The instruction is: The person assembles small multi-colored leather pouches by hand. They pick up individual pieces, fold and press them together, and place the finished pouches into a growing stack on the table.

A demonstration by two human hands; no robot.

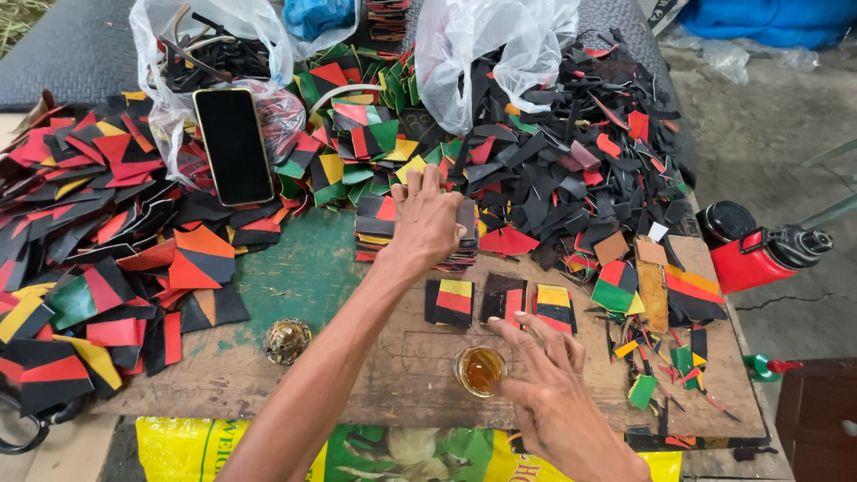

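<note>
My left hand point(427, 219) reaches forward and lies palm down on a stack of black, red and yellow patches point(373, 228), its fingers curled over the stack's far edge. My right hand point(546, 397) hovers with fingers apart at the near edge of the wooden board point(393, 379). Its fingertips are beside a small round jar of amber liquid point(480, 370) and hold nothing. Between the two hands, three striped patches point(449, 302) point(504, 297) point(555, 308) lie in a row on the board.
Heaps of coloured patches point(98, 259) spread left, and black scraps point(571, 170) pile up at the back right. A dark phone point(234, 145) leans on a clear plastic bag point(170, 54). A gold lid point(287, 340) lies near left; a red flask point(759, 254) stands right.
</note>
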